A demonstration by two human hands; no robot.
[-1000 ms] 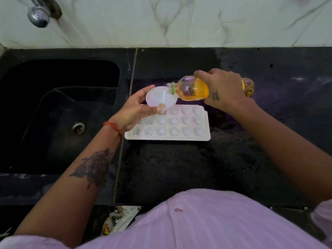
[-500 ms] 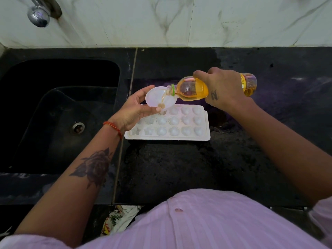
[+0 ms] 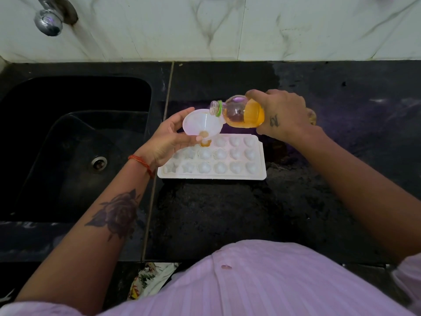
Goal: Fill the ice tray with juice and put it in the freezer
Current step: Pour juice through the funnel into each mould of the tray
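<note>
A white ice tray (image 3: 261,160) with shaped cells lies on the black counter. My left hand (image 3: 169,139) holds a small white funnel (image 3: 198,123) over a cell in the tray's back row; orange juice sits in the funnel's neck and in the cell (image 3: 205,143) under it. My right hand (image 3: 279,115) grips a clear juice bottle (image 3: 241,111) with an orange label and a green neck ring. The bottle lies almost level, its open mouth just over the funnel's rim. No stream is visible at the mouth.
A black sink (image 3: 75,142) with a drain lies to the left, a chrome tap (image 3: 49,20) above it on the marble wall. The dark counter (image 3: 227,213) stretches in front of and right of the tray. A patterned cloth (image 3: 150,279) hangs below the counter edge.
Half a second ago the bottle was tipped up and juice ran into the funnel; now it has levelled back and the stream has stopped. One tray cell now holds juice.
</note>
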